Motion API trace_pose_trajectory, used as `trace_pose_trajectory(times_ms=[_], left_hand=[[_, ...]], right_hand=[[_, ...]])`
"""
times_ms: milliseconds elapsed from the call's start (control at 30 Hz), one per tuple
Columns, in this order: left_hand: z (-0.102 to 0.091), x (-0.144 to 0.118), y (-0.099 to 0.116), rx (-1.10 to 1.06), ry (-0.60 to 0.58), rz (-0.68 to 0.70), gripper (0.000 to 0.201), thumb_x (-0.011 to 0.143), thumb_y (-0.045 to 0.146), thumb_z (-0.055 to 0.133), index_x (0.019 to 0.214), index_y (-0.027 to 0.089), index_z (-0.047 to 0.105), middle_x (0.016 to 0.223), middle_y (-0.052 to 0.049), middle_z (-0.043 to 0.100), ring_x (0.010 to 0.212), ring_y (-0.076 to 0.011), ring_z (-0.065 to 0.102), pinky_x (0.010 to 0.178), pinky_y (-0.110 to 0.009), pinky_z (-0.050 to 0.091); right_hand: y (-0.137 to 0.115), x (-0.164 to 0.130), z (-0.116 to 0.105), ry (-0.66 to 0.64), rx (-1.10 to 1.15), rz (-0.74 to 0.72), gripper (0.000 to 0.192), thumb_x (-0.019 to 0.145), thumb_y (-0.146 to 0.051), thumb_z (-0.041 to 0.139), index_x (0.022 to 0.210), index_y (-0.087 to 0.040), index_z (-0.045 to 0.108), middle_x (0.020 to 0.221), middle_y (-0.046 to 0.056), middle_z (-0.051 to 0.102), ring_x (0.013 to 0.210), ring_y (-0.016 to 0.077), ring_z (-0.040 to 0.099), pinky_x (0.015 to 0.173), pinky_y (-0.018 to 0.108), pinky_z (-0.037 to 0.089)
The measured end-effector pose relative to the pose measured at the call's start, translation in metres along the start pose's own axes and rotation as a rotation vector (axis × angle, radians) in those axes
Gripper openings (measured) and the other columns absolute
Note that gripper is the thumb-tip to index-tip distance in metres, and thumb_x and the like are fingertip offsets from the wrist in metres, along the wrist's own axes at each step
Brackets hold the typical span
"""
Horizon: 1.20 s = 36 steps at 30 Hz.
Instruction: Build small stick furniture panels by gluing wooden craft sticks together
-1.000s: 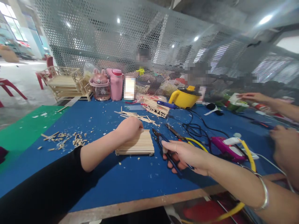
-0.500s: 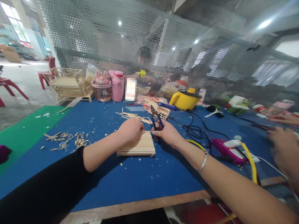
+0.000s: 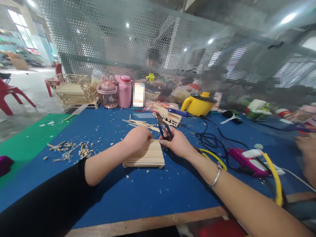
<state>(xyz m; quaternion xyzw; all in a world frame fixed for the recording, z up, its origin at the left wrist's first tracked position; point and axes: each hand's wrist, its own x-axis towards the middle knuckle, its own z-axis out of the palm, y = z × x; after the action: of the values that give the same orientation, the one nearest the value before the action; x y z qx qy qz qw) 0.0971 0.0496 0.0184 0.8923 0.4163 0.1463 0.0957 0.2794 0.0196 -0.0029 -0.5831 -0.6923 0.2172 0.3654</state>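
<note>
The flat panel of wooden sticks [image 3: 145, 154] lies on the blue desk [image 3: 148, 191] just before the person, so both hands can meet at its far edge. The left hand [image 3: 138, 138] rests on top, fingers curled down to keep the panel from sliding – forearm low over the desk. The right hand [image 3: 176, 143] grips the blue-handled pliers [image 3: 163, 129], fingers closed on the handles, the tip pointing away. Further off lie loose sticks [image 3: 142, 123].
</note>
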Motion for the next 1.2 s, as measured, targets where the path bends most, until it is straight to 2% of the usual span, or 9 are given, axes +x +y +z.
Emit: trace_pose_trajectory(times_ms=[267, 467, 567, 733, 867, 933, 1000, 1100, 1200], left_hand=[[0.001, -0.003, 0.000, -0.027, 0.026, 0.015, 0.025, 0.078, 0.019, 0.049, 0.080, 0.019, 0.074, 0.077, -0.006, 0.072, 0.071, -0.0198, 0.063, 0.065, -0.028, 0.046], [-0.001, -0.003, 0.003, -0.052, 0.100, 0.056, 0.025, 0.081, 0.024, 0.049, 0.090, 0.019, 0.072, 0.088, -0.007, 0.072, 0.081, -0.0209, 0.063, 0.068, -0.028, 0.045], [-0.002, -0.003, 0.006, -0.075, 0.131, 0.084, 0.025, 0.084, 0.024, 0.046, 0.087, 0.019, 0.071, 0.079, -0.005, 0.071, 0.070, -0.0182, 0.061, 0.060, -0.025, 0.041], [-0.004, -0.005, 0.010, -0.104, 0.192, 0.119, 0.027, 0.086, 0.024, 0.044, 0.072, 0.017, 0.066, 0.065, -0.002, 0.063, 0.059, -0.0136, 0.053, 0.054, -0.024, 0.033], [-0.008, -0.007, 0.014, -0.211, 0.278, 0.135, 0.028, 0.087, 0.023, 0.044, 0.069, 0.016, 0.065, 0.061, 0.000, 0.059, 0.057, -0.0110, 0.047, 0.054, -0.022, 0.033], [-0.011, -0.008, 0.016, -0.350, 0.353, 0.094, 0.028, 0.088, 0.026, 0.045, 0.075, 0.016, 0.067, 0.062, 0.001, 0.059, 0.057, -0.0109, 0.047, 0.054, -0.022, 0.035], [-0.014, -0.008, 0.017, -0.484, 0.411, 0.016, 0.028, 0.087, 0.031, 0.046, 0.082, 0.016, 0.069, 0.062, 0.000, 0.059, 0.057, -0.0112, 0.046, 0.054, -0.022, 0.036], [-0.020, -0.008, 0.019, -0.606, 0.445, -0.048, 0.029, 0.086, 0.035, 0.049, 0.085, 0.015, 0.070, 0.061, 0.000, 0.057, 0.056, -0.0112, 0.044, 0.052, -0.022, 0.036], [-0.023, -0.009, 0.021, -0.654, 0.466, -0.041, 0.027, 0.086, 0.033, 0.050, 0.086, 0.016, 0.071, 0.064, 0.000, 0.059, 0.058, -0.0108, 0.044, 0.053, -0.022, 0.037]], right_hand=[[-0.007, -0.004, 0.001, 0.042, -0.110, -0.086, 0.008, 0.070, -0.018, 0.058, 0.072, -0.022, 0.051, 0.068, -0.003, 0.057, 0.065, 0.0153, 0.050, 0.063, 0.027, 0.037], [-0.016, -0.002, -0.003, 0.073, -0.117, -0.154, 0.007, 0.075, -0.020, 0.057, 0.078, -0.022, 0.051, 0.071, -0.002, 0.059, 0.066, 0.0147, 0.051, 0.062, 0.025, 0.038], [-0.021, -0.002, -0.004, 0.104, -0.109, -0.212, 0.008, 0.075, -0.018, 0.056, 0.081, -0.021, 0.051, 0.071, -0.003, 0.059, 0.065, 0.0136, 0.052, 0.061, 0.024, 0.039], [-0.027, -0.005, -0.002, 0.187, -0.041, -0.244, 0.009, 0.076, -0.017, 0.057, 0.078, -0.021, 0.049, 0.067, -0.004, 0.058, 0.062, 0.0123, 0.054, 0.060, 0.022, 0.041], [-0.030, -0.007, -0.003, 0.257, 0.066, -0.219, 0.016, 0.078, -0.021, 0.058, 0.090, -0.021, 0.047, 0.077, -0.001, 0.062, 0.069, 0.0140, 0.060, 0.068, 0.026, 0.046], [-0.026, -0.009, -0.006, 0.256, 0.080, -0.206, 0.028, 0.079, -0.020, 0.055, 0.105, -0.021, 0.044, 0.085, 0.002, 0.063, 0.077, 0.0158, 0.062, 0.074, 0.029, 0.048], [-0.020, -0.011, -0.010, 0.204, 0.023, -0.204, 0.043, 0.080, -0.016, 0.050, 0.121, -0.020, 0.039, 0.100, 0.007, 0.063, 0.091, 0.0182, 0.061, 0.084, 0.035, 0.047], [-0.008, -0.014, -0.014, 0.109, -0.128, -0.225, 0.058, 0.076, -0.008, 0.044, 0.133, -0.020, 0.035, 0.127, 0.011, 0.053, 0.114, 0.0215, 0.052, 0.099, 0.042, 0.039], [-0.003, -0.017, -0.015, 0.059, -0.200, -0.259, 0.067, 0.072, -0.005, 0.043, 0.137, -0.019, 0.035, 0.134, 0.010, 0.047, 0.124, 0.0220, 0.043, 0.106, 0.043, 0.032]])
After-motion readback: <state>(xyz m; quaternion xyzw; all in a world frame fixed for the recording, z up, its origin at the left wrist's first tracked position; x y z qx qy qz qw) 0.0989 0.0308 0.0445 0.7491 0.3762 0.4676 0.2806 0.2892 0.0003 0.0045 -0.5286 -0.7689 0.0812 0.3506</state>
